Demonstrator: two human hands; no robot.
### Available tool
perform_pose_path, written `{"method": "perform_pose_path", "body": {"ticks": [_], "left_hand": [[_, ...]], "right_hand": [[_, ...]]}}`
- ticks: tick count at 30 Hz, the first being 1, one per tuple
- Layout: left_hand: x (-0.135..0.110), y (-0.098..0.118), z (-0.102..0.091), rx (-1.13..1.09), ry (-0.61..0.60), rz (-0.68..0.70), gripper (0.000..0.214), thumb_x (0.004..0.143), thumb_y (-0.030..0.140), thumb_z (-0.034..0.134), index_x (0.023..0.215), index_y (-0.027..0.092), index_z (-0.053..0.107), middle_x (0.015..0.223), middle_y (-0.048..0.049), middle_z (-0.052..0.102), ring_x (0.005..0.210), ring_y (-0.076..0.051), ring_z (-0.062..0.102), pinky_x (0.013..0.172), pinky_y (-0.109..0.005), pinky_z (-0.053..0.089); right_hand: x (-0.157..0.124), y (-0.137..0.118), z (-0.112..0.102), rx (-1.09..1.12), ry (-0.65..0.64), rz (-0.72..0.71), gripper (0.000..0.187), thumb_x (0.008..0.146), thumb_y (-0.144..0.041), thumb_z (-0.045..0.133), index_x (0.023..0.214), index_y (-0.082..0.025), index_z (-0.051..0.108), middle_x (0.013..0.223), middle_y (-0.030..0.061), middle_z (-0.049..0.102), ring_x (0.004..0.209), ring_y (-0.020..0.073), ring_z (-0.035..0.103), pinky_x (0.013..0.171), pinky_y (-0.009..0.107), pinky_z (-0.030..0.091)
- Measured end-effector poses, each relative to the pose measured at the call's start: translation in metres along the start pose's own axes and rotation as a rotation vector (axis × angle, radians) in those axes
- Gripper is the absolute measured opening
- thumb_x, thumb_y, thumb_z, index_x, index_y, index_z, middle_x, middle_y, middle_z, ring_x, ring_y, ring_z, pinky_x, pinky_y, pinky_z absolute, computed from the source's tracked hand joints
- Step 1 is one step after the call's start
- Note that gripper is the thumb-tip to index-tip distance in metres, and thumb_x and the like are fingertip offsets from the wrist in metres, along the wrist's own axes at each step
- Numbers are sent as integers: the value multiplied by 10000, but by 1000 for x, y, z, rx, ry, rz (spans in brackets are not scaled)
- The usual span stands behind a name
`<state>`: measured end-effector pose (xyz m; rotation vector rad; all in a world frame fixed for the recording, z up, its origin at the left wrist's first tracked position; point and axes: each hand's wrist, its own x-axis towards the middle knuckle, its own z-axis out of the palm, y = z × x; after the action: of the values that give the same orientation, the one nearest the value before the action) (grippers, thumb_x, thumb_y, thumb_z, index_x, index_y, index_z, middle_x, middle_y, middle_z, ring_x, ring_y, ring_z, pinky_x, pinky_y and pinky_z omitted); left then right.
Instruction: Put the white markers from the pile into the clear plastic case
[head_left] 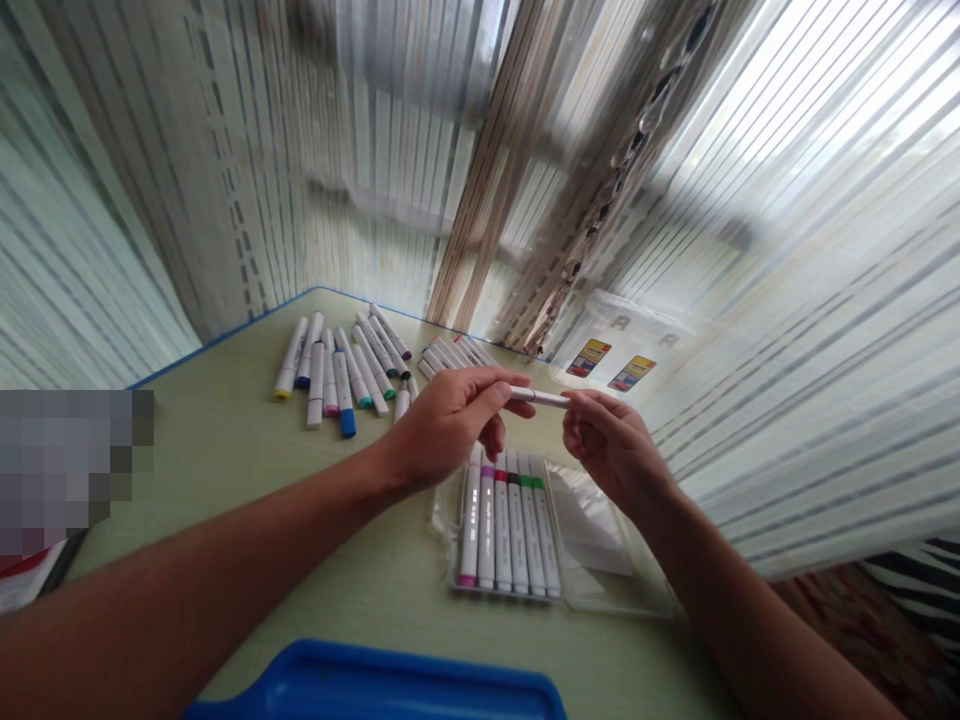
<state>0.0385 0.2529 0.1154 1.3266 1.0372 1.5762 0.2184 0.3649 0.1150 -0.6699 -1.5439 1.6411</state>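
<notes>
A white marker [546,398] is held level between my two hands, above the table. My left hand [465,410] is closed on its left end with thumb and fingers. At the other end, my right hand [611,440] pinches the tip, hiding its colour. Just below lies an open clear plastic case [504,594] with several white markers [501,540] in a row, showing pink, purple, red, black and green bands. The case's clear lid [622,600] lies folded out to the right.
Loose markers [341,380] with coloured ends lie at the back left, and more markers [457,352] lie behind my left hand. A clear package [622,340] with two labels stands at the back right. A blue tray [405,680] is at the front; string curtains [390,180] hang behind.
</notes>
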Motion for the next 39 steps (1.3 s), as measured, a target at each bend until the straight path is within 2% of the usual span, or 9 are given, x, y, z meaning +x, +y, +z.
{"method": "perform_pose_path", "body": {"ticks": [10, 19, 23, 26, 29, 35, 39], "left_hand": [[2, 0, -2, 126, 45, -57, 265, 888, 213, 565, 1062, 45, 674, 851, -115, 731, 491, -83, 561, 476, -216, 509], [1, -5, -6, 311, 16, -116, 246, 834, 294, 636, 934, 83, 712, 646, -40, 666, 472, -97, 549, 453, -200, 440], [-2, -3, -4, 475, 21, -75, 277, 815, 357, 660, 902, 100, 711, 624, -28, 655, 497, -110, 562, 467, -200, 403], [-4, -1, -3, 611, 1, -19, 289, 822, 388, 655, 861, 108, 720, 620, -28, 656, 517, -111, 563, 493, -203, 381], [-5, -1, -2, 688, -27, 10, 292, 847, 384, 632, 870, 114, 740, 613, -29, 657, 524, -110, 556, 507, -208, 357], [-5, -1, -1, 696, -63, 47, 283, 879, 353, 604, 909, 116, 757, 661, -34, 681, 572, -115, 578, 551, -214, 366], [-4, -1, -2, 676, -37, 51, 256, 886, 321, 591, 906, 118, 746, 730, -44, 705, 608, -123, 599, 576, -216, 394]], "right_hand": [[-2, 2, 2, 15, -29, -25, 145, 736, -278, 799, 771, -159, 724, 536, -21, 600, 415, 70, 495, 383, 182, 365], [-4, 6, 2, -111, -53, -37, 166, 707, -274, 831, 780, -160, 736, 562, 5, 660, 425, 85, 539, 405, 190, 404], [-7, 6, 5, -345, -54, -117, 207, 672, -306, 850, 745, -150, 735, 570, 18, 669, 435, 103, 550, 410, 206, 412], [-10, 3, 9, -567, -42, -196, 222, 649, -320, 858, 704, -141, 740, 517, 7, 632, 428, 95, 507, 396, 198, 361], [-13, 0, 11, -686, -36, -273, 224, 667, -340, 841, 680, -140, 743, 526, 11, 632, 443, 86, 473, 405, 197, 335], [-12, 1, 8, -729, -35, -287, 224, 676, -348, 835, 684, -141, 748, 545, 14, 639, 464, 85, 468, 418, 197, 337], [-11, 3, 6, -627, -30, -230, 224, 689, -346, 831, 734, -143, 746, 570, 16, 650, 456, 85, 478, 409, 198, 350]]}}
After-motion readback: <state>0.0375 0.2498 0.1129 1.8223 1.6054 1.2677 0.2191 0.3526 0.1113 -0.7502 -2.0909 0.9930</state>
